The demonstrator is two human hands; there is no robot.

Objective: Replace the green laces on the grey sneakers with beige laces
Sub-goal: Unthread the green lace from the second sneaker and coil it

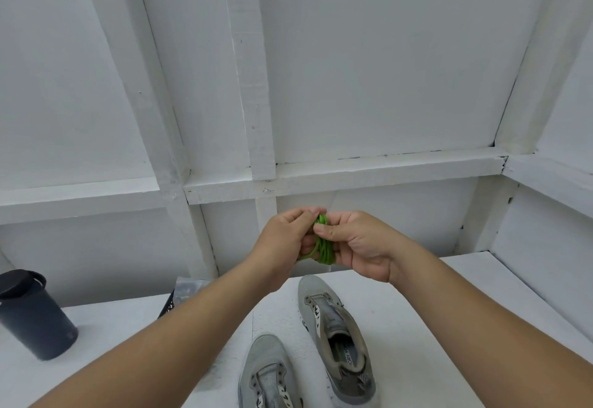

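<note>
Green laces (322, 245) bunched into a tight coil of round cord, held up above the white worktop (433, 295) near its back edge. Pinched between left hand (286, 240) and right hand (359, 245), fingers of both curled round the bundle. Grey sneakers (333, 327) below, eyelets bare, side by side, toes toward the wall. Dark lidded tumbler (33, 314) by the left edge.
</note>
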